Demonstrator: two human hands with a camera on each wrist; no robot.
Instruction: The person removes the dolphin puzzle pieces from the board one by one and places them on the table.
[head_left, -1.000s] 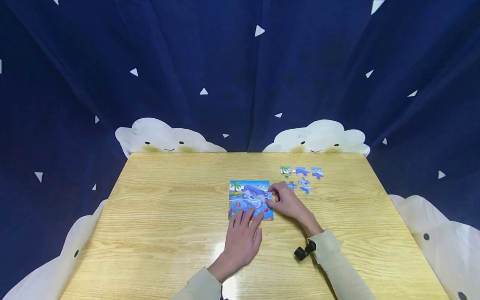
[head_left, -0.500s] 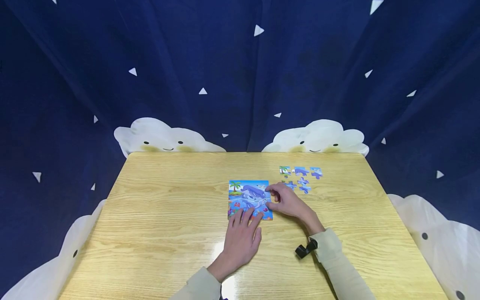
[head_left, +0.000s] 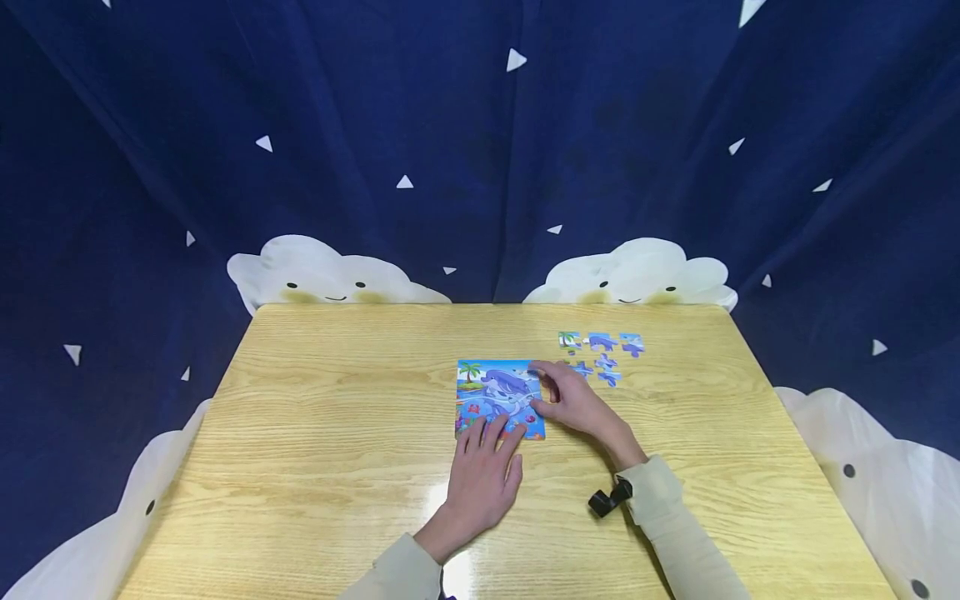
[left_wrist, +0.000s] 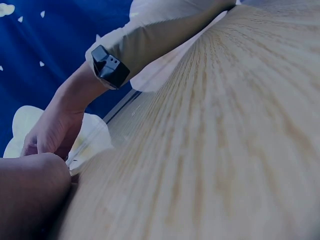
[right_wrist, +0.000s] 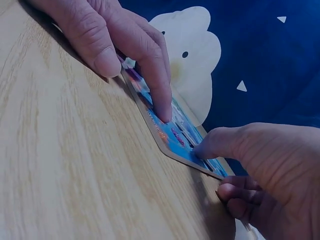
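A square dolphin jigsaw puzzle [head_left: 498, 392] with a palm tree and sea scene lies on the wooden table. My left hand [head_left: 483, 483] rests on its near edge, fingers spread and extended over the picture. At the puzzle's right side is my right hand [head_left: 573, 400], index finger at the upper right corner and thumb lower down on the picture. From the right wrist view, the right thumb [right_wrist: 215, 143] presses the picture near the edge while other fingers curl beside the board. Past my left hand [left_wrist: 32, 192], the left wrist view shows the right hand [left_wrist: 52, 130].
Several loose jigsaw pieces [head_left: 602, 342] lie on the table [head_left: 315, 433] behind and right of the puzzle, some partly hidden by my right hand. A black wrist device [head_left: 611, 498] sits at the right cuff. A dark blue curtain [head_left: 480, 150] hangs behind the table.
My right index finger has moved up toward the puzzle's upper right corner, so thumb and index stand wider apart. The left hand has stayed in place.
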